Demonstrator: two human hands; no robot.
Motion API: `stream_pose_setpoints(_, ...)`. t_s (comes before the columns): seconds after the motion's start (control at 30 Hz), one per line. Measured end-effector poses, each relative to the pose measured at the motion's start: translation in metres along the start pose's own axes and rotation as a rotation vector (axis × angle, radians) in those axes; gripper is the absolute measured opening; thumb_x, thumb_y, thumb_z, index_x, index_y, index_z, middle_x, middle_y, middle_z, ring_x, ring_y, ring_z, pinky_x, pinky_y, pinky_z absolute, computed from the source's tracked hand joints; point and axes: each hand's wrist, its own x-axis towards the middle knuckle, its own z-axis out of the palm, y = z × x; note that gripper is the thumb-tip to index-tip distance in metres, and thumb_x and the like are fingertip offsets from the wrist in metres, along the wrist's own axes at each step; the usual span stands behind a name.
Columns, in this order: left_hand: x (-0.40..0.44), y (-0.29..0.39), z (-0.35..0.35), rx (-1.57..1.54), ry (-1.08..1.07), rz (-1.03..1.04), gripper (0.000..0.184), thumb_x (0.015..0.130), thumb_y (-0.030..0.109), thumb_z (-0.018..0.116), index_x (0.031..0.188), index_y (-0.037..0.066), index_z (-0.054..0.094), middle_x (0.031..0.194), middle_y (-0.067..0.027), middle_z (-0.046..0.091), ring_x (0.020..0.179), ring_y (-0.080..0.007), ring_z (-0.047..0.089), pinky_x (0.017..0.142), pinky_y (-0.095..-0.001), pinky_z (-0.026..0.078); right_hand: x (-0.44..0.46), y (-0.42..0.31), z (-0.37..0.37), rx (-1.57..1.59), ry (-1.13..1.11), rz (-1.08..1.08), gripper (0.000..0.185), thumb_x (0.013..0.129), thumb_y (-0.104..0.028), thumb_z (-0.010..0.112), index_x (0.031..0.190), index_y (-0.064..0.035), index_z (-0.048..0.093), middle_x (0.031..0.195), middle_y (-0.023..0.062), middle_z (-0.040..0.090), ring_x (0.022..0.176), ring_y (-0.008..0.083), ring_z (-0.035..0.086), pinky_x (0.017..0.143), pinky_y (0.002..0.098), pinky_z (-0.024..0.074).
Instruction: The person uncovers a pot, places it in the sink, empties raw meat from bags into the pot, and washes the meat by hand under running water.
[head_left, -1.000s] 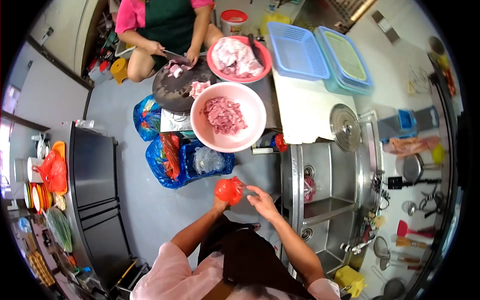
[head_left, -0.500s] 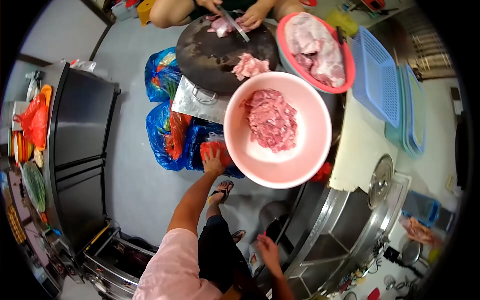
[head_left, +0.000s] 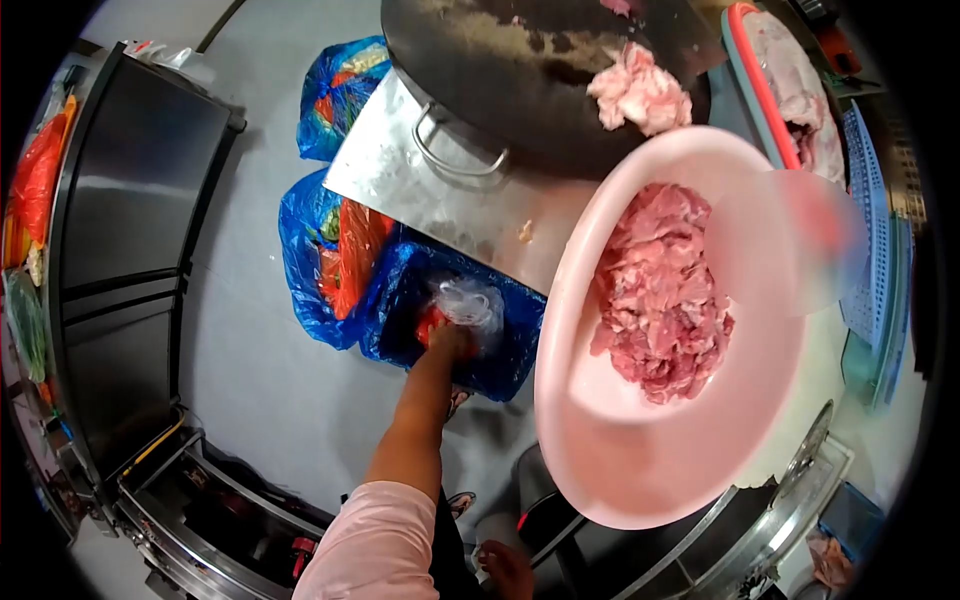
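Grip closure cannot be told for the left hand (head_left: 447,340), by which a red plastic bag (head_left: 430,322) is touched inside a blue-plastic-lined bin (head_left: 508,368), beside clear crumpled plastic (head_left: 474,304); the shadowed right hand (head_left: 504,570) is likewise unclear.

No text, label, brand, number or sign can be read here.
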Motion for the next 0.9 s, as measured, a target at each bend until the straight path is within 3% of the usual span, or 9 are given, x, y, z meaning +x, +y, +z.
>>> stream_pose_setpoints(0.13,-0.016,0.006,-0.022,-0.037,-0.016,0.017,0.054,0.099,0.048,0.053,0.147,0.024,0.054,0.157,-0.0033,0.047,0.152,-0.0370,0.028,0.118,-0.0665,0.022,-0.010,0.056,0.005,0.025,-0.012,-0.028,0.033,0.104,-0.016,0.060,0.134,-0.0027,0.062,0.122,0.0104,0.067,0.104,0.0208,0.064,0.092,0.0345,0.0512)
stream_pose_setpoints(0.2,-0.010,0.003,0.005,-0.057,0.208,0.012,0.056,0.101,0.050,0.045,0.150,0.024,0.051,0.159,-0.0028,0.045,0.150,-0.0362,0.033,0.113,-0.0707,0.025,-0.019,0.048,-0.003,0.053,-0.014,0.043,0.034,0.104,-0.015,0.059,0.136,-0.0044,0.062,0.123,0.0110,0.067,0.107,0.0216,0.064,0.093,0.0351,0.0518)
stream_pose_setpoints(0.27,-0.048,0.005,-0.018,0.147,0.061,-0.099,0.061,0.099,0.050,0.047,0.153,0.022,0.046,0.159,-0.0058,0.045,0.148,-0.0313,0.039,0.114,-0.0645,0.030,-0.027,0.033,-0.015,0.115,-0.009,0.044,0.033,0.103,-0.016,0.059,0.134,-0.0047,0.063,0.118,0.0119,0.069,0.102,0.0194,0.065,0.089,0.0334,0.0519)
stream_pose_setpoints(0.3,-0.010,-0.043,0.044,0.469,0.566,0.188,0.063,0.098,0.050,0.051,0.152,0.017,0.047,0.155,-0.0093,0.049,0.140,-0.0268,0.048,0.112,-0.0542,0.038,-0.030,0.030,-0.023,0.163,0.009,0.012,0.033,0.103,-0.018,0.059,0.132,-0.0042,0.064,0.112,0.0125,0.071,0.096,0.0168,0.067,0.084,0.0314,0.0518)
stream_pose_setpoints(0.43,-0.213,0.010,-0.029,-0.053,0.385,0.165,0.041,0.093,0.022,0.061,0.132,0.010,0.064,0.124,-0.0188,0.068,0.110,-0.0398,0.065,0.093,-0.0507,0.052,-0.079,-0.011,-0.046,0.227,0.231,-0.125,0.031,0.101,-0.019,0.060,0.129,-0.0072,0.067,0.100,0.0112,0.074,0.081,0.0174,0.066,0.077,0.0317,0.0524)
stream_pose_setpoints(0.47,-0.221,-0.003,-0.002,-0.065,0.628,0.380,0.036,0.092,0.016,0.058,0.127,0.010,0.066,0.116,-0.0210,0.070,0.105,-0.0428,0.065,0.089,-0.0532,0.053,-0.092,0.004,-0.049,0.226,0.291,-0.168,0.030,0.100,-0.018,0.061,0.128,-0.0077,0.066,0.099,0.0106,0.074,0.080,0.0183,0.066,0.077,0.0326,0.0528)
stream_pose_setpoints(0.53,-0.265,0.003,0.030,-0.033,0.647,0.497,0.031,0.091,0.015,0.063,0.120,0.009,0.070,0.113,-0.0206,0.072,0.101,-0.0397,0.068,0.087,-0.0505,0.053,-0.114,0.026,-0.065,0.257,0.474,-0.279,0.030,0.100,-0.018,0.062,0.128,-0.0086,0.067,0.097,0.0106,0.073,0.081,0.0174,0.066,0.077,0.0322,0.0533)
stream_pose_setpoints(0.7,-0.394,0.093,0.084,0.029,0.187,0.709,0.031,0.093,0.021,0.064,0.121,0.011,0.070,0.107,-0.0161,0.074,0.099,-0.0365,0.071,0.087,-0.0440,0.055,-0.240,0.049,-0.122,0.412,0.773,-0.213,0.030,0.099,-0.019,0.065,0.129,-0.0146,0.067,0.082,0.0061,0.069,0.070,0.0121,0.059,0.070,0.0301,0.0529)
stream_pose_setpoints(0.9,-0.543,0.266,0.167,0.108,0.009,1.189,0.026,0.100,0.020,0.057,0.120,0.008,0.068,0.110,-0.0161,0.074,0.103,-0.0380,0.070,0.089,-0.0443,0.054,-0.406,0.160,-0.136,0.587,1.122,-0.156,0.030,0.099,-0.010,0.064,0.129,-0.0098,0.067,0.099,0.0025,0.073,0.086,0.0080,0.063,0.079,0.0261,0.0525)
